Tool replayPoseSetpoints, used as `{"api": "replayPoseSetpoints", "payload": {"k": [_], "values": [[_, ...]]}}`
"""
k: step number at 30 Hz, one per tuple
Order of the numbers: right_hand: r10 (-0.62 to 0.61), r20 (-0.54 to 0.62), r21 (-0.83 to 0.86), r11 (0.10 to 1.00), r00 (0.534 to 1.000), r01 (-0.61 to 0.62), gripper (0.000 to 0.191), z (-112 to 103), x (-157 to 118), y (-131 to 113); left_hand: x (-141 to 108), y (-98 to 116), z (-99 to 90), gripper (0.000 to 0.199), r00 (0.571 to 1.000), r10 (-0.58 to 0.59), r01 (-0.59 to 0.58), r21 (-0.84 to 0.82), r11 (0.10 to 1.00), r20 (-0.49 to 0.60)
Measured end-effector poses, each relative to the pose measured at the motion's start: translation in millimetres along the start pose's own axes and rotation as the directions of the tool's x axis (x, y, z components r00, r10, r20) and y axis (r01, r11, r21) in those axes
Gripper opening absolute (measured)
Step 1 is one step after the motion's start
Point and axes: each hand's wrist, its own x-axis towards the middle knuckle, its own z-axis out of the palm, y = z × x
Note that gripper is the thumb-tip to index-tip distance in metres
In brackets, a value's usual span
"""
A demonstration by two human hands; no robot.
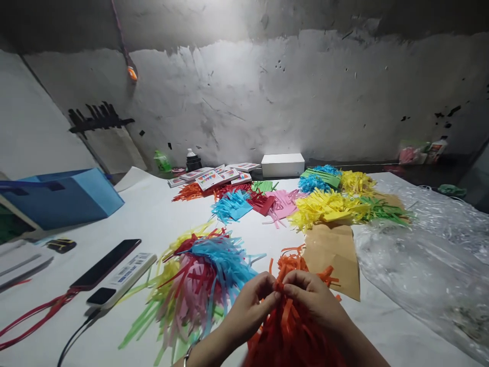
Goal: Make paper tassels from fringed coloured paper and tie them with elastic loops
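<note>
Between my two hands is a red-orange paper tassel (pixel 294 331), its fringe strips hanging toward me and more strips sticking out beyond my fingers. My left hand (pixel 260 295) pinches it at the gathered middle with thumb and forefinger. Close against it, my right hand (pixel 309 293) pinches the same spot from the other side. The exact twist or knot under my fingertips is hidden. Left of my hands lies a heap of finished-looking tassels (pixel 206 275) in blue, pink, red, yellow and green. A brown paper sheet (pixel 336 257) lies just beyond my right hand.
Farther back lie yellow fringed paper (pixel 328 206), blue fringed paper (pixel 231 205), printed packs (pixel 217 177) and a white box (pixel 282 165). Clear plastic bags (pixel 420 285) cover the right side. A phone (pixel 107 264), a power bank (pixel 122 280) and a blue box (pixel 72 196) stand left.
</note>
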Motion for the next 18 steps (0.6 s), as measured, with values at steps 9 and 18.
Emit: {"api": "replayPoseSetpoints", "payload": {"k": [9, 18], "values": [[-0.259, -0.03, -0.485, 0.848, 0.965, 0.212, 0.016, 2.4, -11.9, -14.2, 0.3, 11.3, -1.2, 0.019, 0.994, 0.079, -0.061, 0.223, 0.973, -0.073], [-0.218, 0.024, -0.551, 0.811, 0.976, 0.195, 0.02, -10.3, -2.7, -40.7, 3.9, 22.9, -8.6, 0.01, 0.989, 0.133, -0.148, 0.323, 0.935, 0.067]]}}
